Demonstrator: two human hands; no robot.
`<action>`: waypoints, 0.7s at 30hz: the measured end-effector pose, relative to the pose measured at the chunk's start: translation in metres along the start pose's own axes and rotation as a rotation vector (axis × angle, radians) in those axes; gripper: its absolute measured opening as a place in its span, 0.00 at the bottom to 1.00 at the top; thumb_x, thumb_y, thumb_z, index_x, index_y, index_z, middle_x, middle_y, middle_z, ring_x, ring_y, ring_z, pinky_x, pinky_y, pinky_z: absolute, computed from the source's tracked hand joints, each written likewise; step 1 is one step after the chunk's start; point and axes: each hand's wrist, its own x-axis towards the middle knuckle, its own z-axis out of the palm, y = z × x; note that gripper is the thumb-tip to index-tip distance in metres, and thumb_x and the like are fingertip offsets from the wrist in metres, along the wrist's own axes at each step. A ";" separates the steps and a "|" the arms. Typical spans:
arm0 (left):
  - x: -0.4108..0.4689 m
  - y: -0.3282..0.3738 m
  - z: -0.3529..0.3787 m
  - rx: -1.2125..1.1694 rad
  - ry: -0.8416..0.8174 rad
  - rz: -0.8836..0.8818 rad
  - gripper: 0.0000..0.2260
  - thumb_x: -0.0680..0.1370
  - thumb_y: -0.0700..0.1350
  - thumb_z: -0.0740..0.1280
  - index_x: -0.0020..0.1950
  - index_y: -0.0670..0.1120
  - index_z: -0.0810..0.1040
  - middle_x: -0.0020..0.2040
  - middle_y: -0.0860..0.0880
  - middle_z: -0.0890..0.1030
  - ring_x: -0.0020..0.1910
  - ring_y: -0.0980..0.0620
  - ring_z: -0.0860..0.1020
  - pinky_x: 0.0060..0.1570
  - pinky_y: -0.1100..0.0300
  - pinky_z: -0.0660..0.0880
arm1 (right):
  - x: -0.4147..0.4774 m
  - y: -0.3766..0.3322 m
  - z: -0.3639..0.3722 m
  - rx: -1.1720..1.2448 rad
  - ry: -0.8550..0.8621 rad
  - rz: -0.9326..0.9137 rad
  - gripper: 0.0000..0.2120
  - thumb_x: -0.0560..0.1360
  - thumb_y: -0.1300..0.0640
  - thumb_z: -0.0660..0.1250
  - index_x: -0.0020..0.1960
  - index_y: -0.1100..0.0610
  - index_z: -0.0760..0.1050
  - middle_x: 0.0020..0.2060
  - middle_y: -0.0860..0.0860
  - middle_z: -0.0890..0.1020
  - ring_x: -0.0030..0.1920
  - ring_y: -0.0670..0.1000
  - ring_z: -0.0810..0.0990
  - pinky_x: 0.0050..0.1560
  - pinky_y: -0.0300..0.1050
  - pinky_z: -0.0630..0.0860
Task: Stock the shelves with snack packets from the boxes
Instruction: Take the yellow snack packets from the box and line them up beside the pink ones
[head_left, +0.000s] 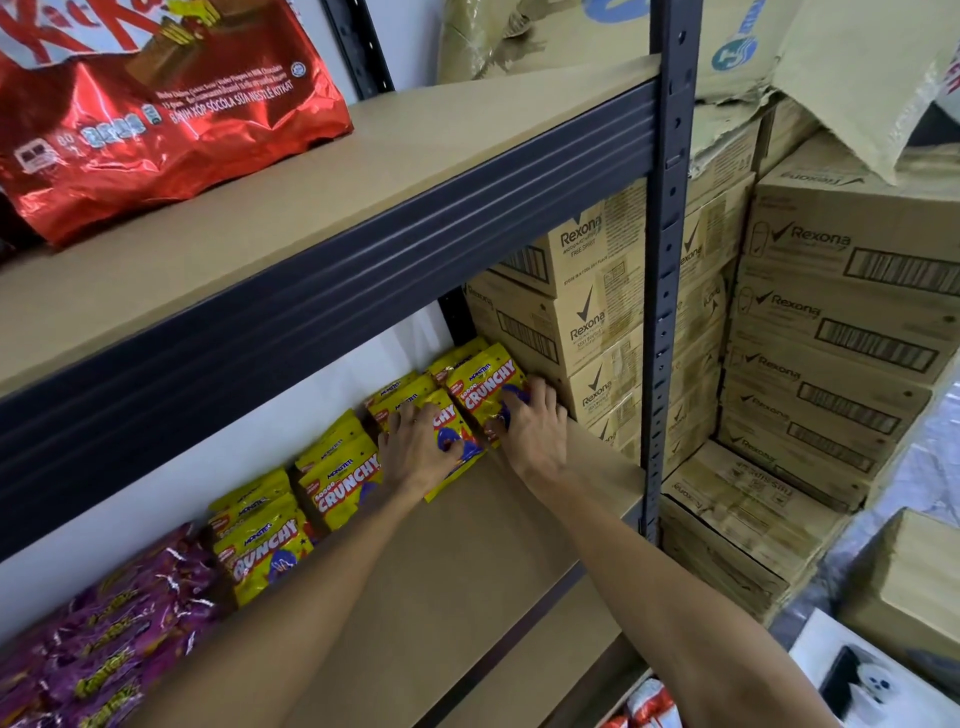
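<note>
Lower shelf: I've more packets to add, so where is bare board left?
Bare: the lower shelf front strip, between the forearms, ahead of the yellow Crunchy packets; and the upper shelf right of the KitKat bag. Crowded: the back row, purple packets to yellow, and the right end where the left hand and right hand grip packets beside the Rexona cartons.

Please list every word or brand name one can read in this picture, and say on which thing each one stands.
"KitKa", cut off by the frame: red bag on the upper shelf.
"NESTLÉ KITKAT", small print: same bag; other lines too small.
"MONSTER", "SOOOO CRUNCHY": yellow packets.
"Rexona": cardboard boxes; one adds "FREE SPIRIT".
Purple packets: yellow lettering blurred, unreadable.
</note>
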 end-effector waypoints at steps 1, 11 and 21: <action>-0.001 0.000 0.001 0.007 0.007 -0.001 0.26 0.75 0.59 0.69 0.68 0.49 0.71 0.67 0.46 0.70 0.67 0.44 0.68 0.59 0.46 0.71 | 0.000 -0.001 0.001 -0.040 0.015 -0.012 0.21 0.76 0.43 0.69 0.66 0.48 0.74 0.64 0.54 0.68 0.64 0.57 0.67 0.60 0.54 0.70; -0.014 0.005 0.006 0.028 0.036 0.056 0.13 0.77 0.57 0.66 0.53 0.48 0.75 0.59 0.47 0.72 0.59 0.44 0.74 0.56 0.49 0.75 | -0.001 -0.003 -0.004 -0.016 -0.064 -0.060 0.17 0.81 0.49 0.63 0.67 0.52 0.73 0.63 0.53 0.73 0.63 0.56 0.70 0.60 0.55 0.71; -0.038 0.007 -0.007 0.087 0.052 0.077 0.12 0.77 0.57 0.66 0.54 0.50 0.78 0.66 0.47 0.71 0.66 0.45 0.69 0.60 0.49 0.70 | -0.023 -0.016 -0.023 0.127 -0.019 -0.075 0.14 0.80 0.53 0.64 0.63 0.54 0.77 0.62 0.55 0.76 0.63 0.58 0.74 0.60 0.56 0.74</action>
